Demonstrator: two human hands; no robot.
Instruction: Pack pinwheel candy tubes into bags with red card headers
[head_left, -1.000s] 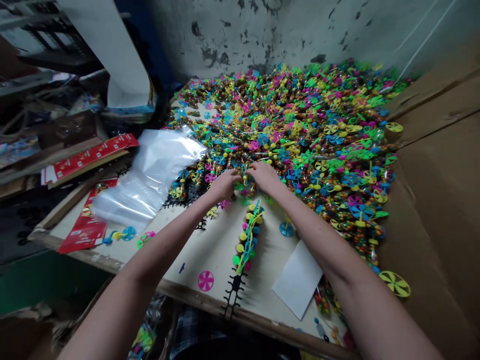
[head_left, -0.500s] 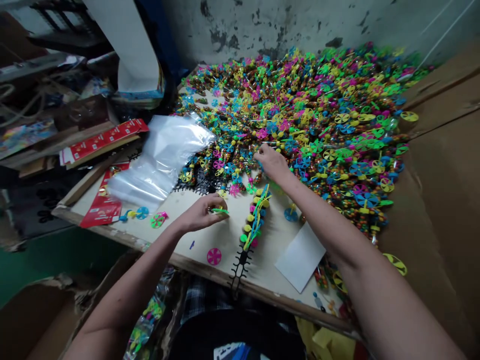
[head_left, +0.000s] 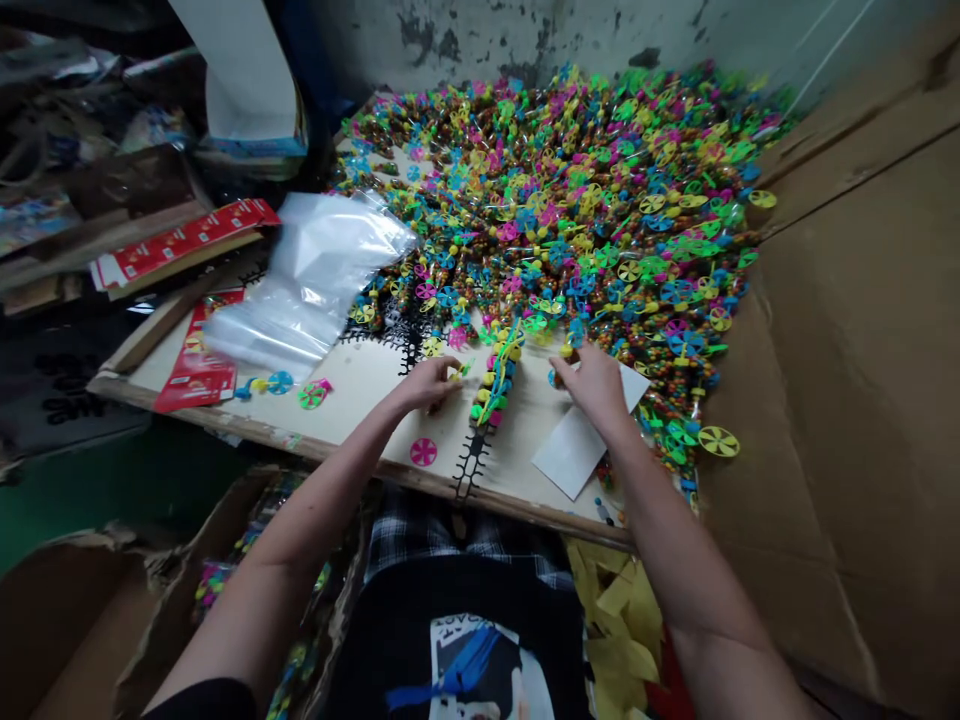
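Observation:
My left hand (head_left: 433, 384) is closed on a small green-yellow piece, just left of a row of colourful toys (head_left: 496, 378) set in a black toothed strip (head_left: 472, 462). To the right of that row, my right hand (head_left: 592, 380) is beside a blue and yellow toy (head_left: 575, 335); its thumb and forefinger look apart, with nothing visible between them. A white card (head_left: 568, 455) lies partly under my right hand and wrist. Near the table's front edge lies a pink wheel (head_left: 423, 452).
A large heap of colourful fan toys (head_left: 585, 200) covers the table's back and right. Clear plastic bags (head_left: 307, 270) and red cards (head_left: 196, 375) lie at left. Cardboard (head_left: 840, 380) stands at right; an open box (head_left: 217, 560) sits below the table's front edge.
My right hand has come back from the heap toward the white card. My left hand has moved nearer the toy row, still holding its piece. The camera view has shifted.

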